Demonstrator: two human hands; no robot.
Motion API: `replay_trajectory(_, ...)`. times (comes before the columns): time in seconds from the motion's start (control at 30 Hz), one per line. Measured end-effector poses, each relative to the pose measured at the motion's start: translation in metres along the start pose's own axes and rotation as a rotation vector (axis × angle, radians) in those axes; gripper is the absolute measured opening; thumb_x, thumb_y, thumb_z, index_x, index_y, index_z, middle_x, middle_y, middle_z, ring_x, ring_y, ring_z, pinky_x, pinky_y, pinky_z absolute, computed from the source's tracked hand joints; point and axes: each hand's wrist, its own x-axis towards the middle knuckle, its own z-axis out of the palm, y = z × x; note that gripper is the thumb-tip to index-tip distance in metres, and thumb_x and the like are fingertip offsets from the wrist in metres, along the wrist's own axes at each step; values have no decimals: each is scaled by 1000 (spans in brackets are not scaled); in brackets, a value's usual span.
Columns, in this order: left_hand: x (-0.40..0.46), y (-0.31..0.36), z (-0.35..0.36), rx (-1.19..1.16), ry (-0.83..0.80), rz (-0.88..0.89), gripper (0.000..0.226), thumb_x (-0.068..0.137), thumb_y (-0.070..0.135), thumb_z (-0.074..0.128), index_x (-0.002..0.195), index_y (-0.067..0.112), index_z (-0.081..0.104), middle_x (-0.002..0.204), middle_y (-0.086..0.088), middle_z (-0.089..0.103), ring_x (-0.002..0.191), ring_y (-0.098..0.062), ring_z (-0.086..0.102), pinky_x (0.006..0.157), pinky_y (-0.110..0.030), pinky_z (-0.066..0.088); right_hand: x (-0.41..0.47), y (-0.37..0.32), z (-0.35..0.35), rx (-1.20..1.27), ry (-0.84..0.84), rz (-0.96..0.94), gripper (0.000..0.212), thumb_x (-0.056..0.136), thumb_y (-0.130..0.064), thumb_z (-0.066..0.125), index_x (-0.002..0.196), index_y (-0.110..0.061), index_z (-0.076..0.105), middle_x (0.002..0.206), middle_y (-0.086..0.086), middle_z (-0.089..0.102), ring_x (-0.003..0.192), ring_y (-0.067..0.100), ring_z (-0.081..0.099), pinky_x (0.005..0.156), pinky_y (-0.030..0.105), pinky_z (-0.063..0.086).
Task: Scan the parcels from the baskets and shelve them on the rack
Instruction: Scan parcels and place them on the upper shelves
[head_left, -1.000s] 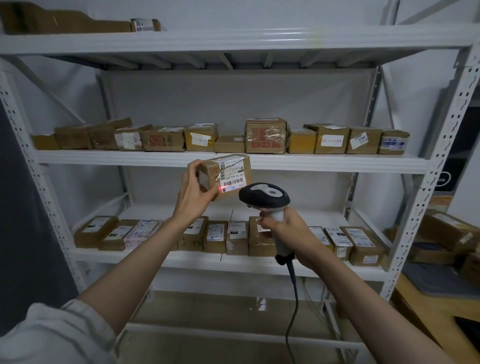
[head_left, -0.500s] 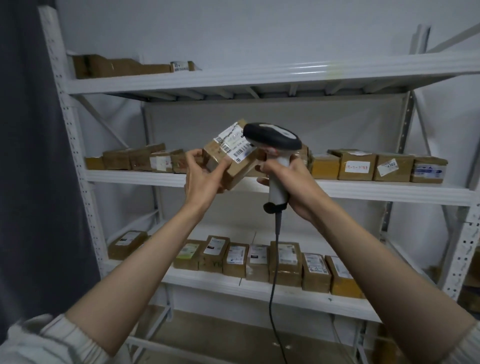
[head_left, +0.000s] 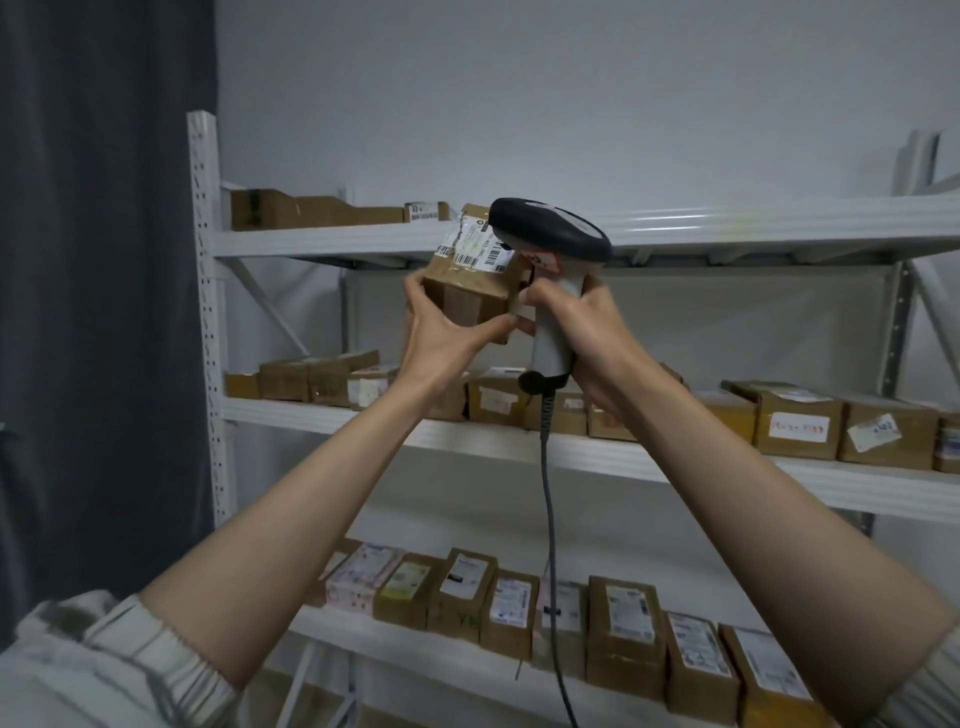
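My left hand (head_left: 445, 326) grips a small brown cardboard parcel (head_left: 475, 275) with a white barcode label on top, held up at the height of the rack's top shelf (head_left: 727, 228). My right hand (head_left: 587, 332) grips the grey handle of a barcode scanner (head_left: 550, 234), whose dark head sits just right of the parcel and overlaps its label. The scanner's cable (head_left: 550, 519) hangs straight down between my forearms. The fingers of both hands meet under the parcel.
The white metal rack (head_left: 205, 312) has brown parcels lined up on its middle shelf (head_left: 800, 426) and lower shelf (head_left: 623, 629), and a few flat boxes (head_left: 311, 210) at the left of the top shelf. A dark curtain (head_left: 93, 260) hangs to the left.
Both hands have risen with the parcel and scanner from below the middle shelf to the top shelf's height. The view has tilted up and shifted left.
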Motion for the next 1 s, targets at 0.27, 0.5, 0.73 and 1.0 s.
replay_trajectory(0.27, 82, -13, 5, 57, 131, 182, 96, 65, 55, 88, 136, 21, 33, 137, -2, 53, 123, -17, 51, 93, -26, 42, 69, 20, 8, -119, 15, -76, 30, 87, -8, 64, 117, -3, 62, 117, 17, 66, 115, 30, 61, 101, 51, 53)
replay_trajectory(0.5, 170, -20, 7, 87, 183, 148, 101, 56, 74, 76, 132, 23, 33, 139, -4, 54, 126, -25, 53, 101, -49, 51, 116, 48, 4, -141, 15, -72, 22, 92, -10, 65, 112, -16, 57, 116, 4, 60, 112, 21, 58, 99, 40, 56)
replay_trajectory(0.73, 244, -17, 25, 300, 178, 11, 108, 64, 71, 75, 144, 13, 30, 145, -9, 44, 132, -33, 45, 104, -49, 45, 144, 79, -13, -145, 78, 7, 22, 92, -10, 65, 112, -15, 59, 116, 7, 62, 109, 22, 63, 97, 40, 57)
replay_trajectory(1.0, 299, -25, 46, 504, 143, -74, 112, 74, 79, 61, 150, 6, 22, 149, -17, 45, 138, -40, 36, 112, -51, 34, 153, 94, -29, -144, 97, 12, 18, 93, -8, 64, 107, -18, 59, 121, 11, 63, 112, 24, 64, 94, 39, 59)
